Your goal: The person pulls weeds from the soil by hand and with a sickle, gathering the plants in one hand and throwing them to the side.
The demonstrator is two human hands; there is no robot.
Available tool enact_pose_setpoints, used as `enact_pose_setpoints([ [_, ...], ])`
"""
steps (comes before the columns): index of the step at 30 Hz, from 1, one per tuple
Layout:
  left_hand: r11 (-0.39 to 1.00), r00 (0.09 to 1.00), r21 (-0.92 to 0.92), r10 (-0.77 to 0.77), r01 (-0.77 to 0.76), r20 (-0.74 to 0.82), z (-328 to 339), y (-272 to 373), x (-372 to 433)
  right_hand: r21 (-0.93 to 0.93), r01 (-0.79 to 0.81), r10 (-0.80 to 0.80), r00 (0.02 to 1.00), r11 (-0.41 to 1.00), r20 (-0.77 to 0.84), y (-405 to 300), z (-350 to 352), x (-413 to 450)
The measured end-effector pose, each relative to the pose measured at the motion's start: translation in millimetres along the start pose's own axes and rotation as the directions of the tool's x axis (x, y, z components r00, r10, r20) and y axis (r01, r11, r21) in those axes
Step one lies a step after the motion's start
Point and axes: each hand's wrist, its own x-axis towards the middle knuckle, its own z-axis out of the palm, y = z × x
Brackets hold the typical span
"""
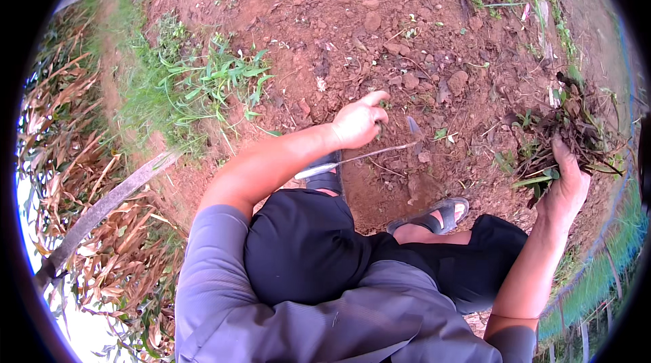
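My left hand (362, 120) is low over the reddish soil (356, 32), its fingers curled with bits of green weed (384, 104) showing at them. Just below and beside it is a hand tool with a small metal blade (414, 126), a thin metal shaft (376, 151) and a pale handle (316, 172) by my left foot; neither hand grips it. Off to the right, my right hand (565, 180) is closed around a thick bunch of pulled weeds (574, 131) with dark, soil-covered roots and some green leaves.
Green grass and weeds (213, 78) grow at the left, beside a grey pole (107, 210) and dry, leafy stalks (117, 261). Blue-green netting (605, 261) runs along the right edge. My sandalled right foot (440, 215) rests on the soil among clods and loose leaves.
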Motion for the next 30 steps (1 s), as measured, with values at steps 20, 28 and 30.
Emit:
enact_pose_setpoints([
  [20,0.94,0.946,0.111,-0.316,0.323,-0.077,-43,-10,52,0.125,0.078,-0.083,0.996,0.989,0.029,-2,-24,-5],
  [28,0.998,0.981,0.066,0.0,0.013,-0.193,-22,4,75,0.069,-0.014,0.018,0.998,0.998,-0.053,-10,-29,-12],
  [30,0.987,0.988,0.157,0.045,-0.021,-0.15,-24,0,95,0.041,0.006,-0.004,0.998,0.999,-0.062,-9,-29,-14],
])
